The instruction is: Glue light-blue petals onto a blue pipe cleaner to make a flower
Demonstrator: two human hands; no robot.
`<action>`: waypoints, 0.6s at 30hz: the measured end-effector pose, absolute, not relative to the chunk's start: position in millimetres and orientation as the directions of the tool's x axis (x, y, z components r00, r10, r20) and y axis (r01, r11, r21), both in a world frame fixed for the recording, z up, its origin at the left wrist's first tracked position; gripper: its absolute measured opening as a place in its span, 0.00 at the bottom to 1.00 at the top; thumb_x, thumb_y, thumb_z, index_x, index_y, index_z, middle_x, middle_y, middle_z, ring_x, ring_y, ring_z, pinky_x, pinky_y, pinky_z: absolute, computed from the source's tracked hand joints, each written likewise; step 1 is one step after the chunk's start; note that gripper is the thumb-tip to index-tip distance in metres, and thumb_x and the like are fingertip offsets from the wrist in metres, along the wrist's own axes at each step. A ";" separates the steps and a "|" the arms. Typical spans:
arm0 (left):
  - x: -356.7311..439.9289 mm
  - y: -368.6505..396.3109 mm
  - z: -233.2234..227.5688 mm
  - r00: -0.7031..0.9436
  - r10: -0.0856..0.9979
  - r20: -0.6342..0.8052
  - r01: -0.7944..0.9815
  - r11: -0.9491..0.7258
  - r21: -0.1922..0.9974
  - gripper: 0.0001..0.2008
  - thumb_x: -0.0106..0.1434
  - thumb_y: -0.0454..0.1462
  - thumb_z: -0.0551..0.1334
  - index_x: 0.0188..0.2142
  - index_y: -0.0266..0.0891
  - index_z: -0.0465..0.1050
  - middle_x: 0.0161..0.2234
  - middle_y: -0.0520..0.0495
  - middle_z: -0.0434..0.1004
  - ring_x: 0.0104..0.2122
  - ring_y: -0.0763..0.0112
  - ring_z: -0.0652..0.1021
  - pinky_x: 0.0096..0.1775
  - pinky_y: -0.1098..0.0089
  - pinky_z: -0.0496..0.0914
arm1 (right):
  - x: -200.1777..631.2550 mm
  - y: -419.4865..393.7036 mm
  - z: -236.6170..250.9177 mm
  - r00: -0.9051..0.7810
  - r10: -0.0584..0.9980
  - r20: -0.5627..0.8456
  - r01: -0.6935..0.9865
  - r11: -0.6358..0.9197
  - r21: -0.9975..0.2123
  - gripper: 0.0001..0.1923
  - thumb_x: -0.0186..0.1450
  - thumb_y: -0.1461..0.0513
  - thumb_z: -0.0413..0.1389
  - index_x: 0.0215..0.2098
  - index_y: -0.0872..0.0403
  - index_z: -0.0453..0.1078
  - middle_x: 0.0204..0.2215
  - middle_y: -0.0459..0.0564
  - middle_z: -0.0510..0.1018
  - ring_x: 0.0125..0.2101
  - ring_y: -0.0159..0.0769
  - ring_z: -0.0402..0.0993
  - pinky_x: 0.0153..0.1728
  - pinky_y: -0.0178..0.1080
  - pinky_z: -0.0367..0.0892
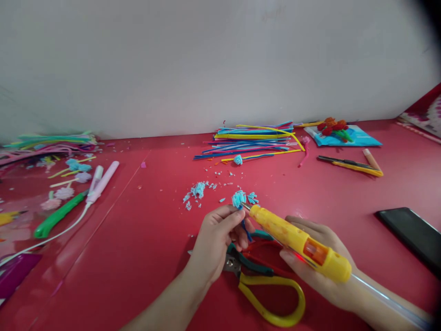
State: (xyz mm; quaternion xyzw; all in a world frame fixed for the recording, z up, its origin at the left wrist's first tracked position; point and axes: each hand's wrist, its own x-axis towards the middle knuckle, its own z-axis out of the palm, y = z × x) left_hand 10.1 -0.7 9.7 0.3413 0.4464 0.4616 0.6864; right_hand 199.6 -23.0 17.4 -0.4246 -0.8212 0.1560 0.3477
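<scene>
My left hand [215, 239] pinches a light blue pipe-cleaner flower [238, 198] just below its fluffy head. Its dark blue stem [247, 231] hangs down by the fingers. In my right hand [320, 266] is a yellow hot glue gun [289, 234], a clear glue stick [386, 299] sticking out of its back. The gun's metal nozzle [245, 206] is right at the underside of the flower head; whether it touches, I cannot tell. Light blue snippets [252, 198] lie just behind the flower. Scissors with yellow handles [296, 299] and red-and-teal-handled pliers [253, 264] rest beneath my hands.
Pipe cleaners [255, 140] lie bundled by the wall, a small blue pompom flower [238, 159] before them. Blue fluff [198, 189] is scattered mid-table. At right are a blue packet [358, 136], a yellow cutter [358, 168] and a phone [409, 234]. A pink corded tool [103, 181] lies left.
</scene>
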 end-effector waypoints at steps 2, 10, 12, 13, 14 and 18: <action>10.0 -0.8 9.3 0.181 0.937 -0.298 -0.333 0.344 0.878 0.10 0.59 0.38 0.60 0.24 0.35 0.70 0.22 0.50 0.74 0.14 0.82 0.68 0.17 0.79 0.60 | 199.4 -22.6 15.9 -0.398 0.811 0.429 0.595 0.584 -0.552 0.10 0.62 0.61 0.50 0.23 0.51 0.60 0.18 0.44 0.66 0.15 0.30 0.63 0.16 0.34 0.59; 10.1 -0.5 8.3 0.182 0.937 -0.297 -0.340 0.344 0.875 0.10 0.58 0.38 0.60 0.23 0.35 0.70 0.21 0.50 0.74 0.15 0.82 0.68 0.17 0.79 0.60 | 199.2 -20.6 9.9 -0.403 0.841 0.361 0.593 0.540 -0.597 0.10 0.62 0.59 0.50 0.24 0.53 0.62 0.21 0.47 0.70 0.21 0.32 0.68 0.23 0.35 0.64; 10.2 -0.2 8.4 0.181 0.937 -0.298 -0.338 0.344 0.876 0.10 0.58 0.38 0.60 0.23 0.35 0.70 0.21 0.50 0.74 0.15 0.82 0.68 0.17 0.79 0.60 | 199.5 -20.9 9.0 -0.403 0.847 0.346 0.592 0.530 -0.607 0.09 0.62 0.59 0.49 0.25 0.54 0.62 0.22 0.47 0.70 0.21 0.31 0.68 0.24 0.35 0.64; 10.1 -0.1 8.5 0.180 0.937 -0.299 -0.336 0.344 0.877 0.10 0.58 0.38 0.60 0.23 0.35 0.70 0.22 0.50 0.74 0.15 0.81 0.68 0.17 0.79 0.60 | 199.6 -21.1 8.6 -0.404 0.850 0.339 0.592 0.525 -0.611 0.09 0.62 0.59 0.49 0.25 0.54 0.62 0.22 0.47 0.70 0.21 0.31 0.67 0.25 0.35 0.64; 10.1 0.1 8.5 0.180 0.937 -0.300 -0.333 0.345 0.878 0.10 0.58 0.38 0.60 0.23 0.35 0.70 0.22 0.50 0.74 0.15 0.81 0.68 0.17 0.79 0.60 | 199.7 -21.3 8.1 -0.401 0.852 0.337 0.594 0.522 -0.612 0.09 0.63 0.59 0.49 0.25 0.54 0.62 0.22 0.47 0.69 0.21 0.31 0.67 0.25 0.35 0.64; 9.9 0.2 8.1 0.181 0.937 -0.300 -0.332 0.345 0.878 0.11 0.58 0.38 0.60 0.23 0.35 0.70 0.22 0.50 0.74 0.15 0.81 0.68 0.18 0.79 0.60 | 200.1 -21.5 5.7 -0.396 0.852 0.342 0.599 0.522 -0.607 0.11 0.62 0.58 0.49 0.24 0.53 0.60 0.20 0.46 0.68 0.20 0.30 0.65 0.23 0.35 0.63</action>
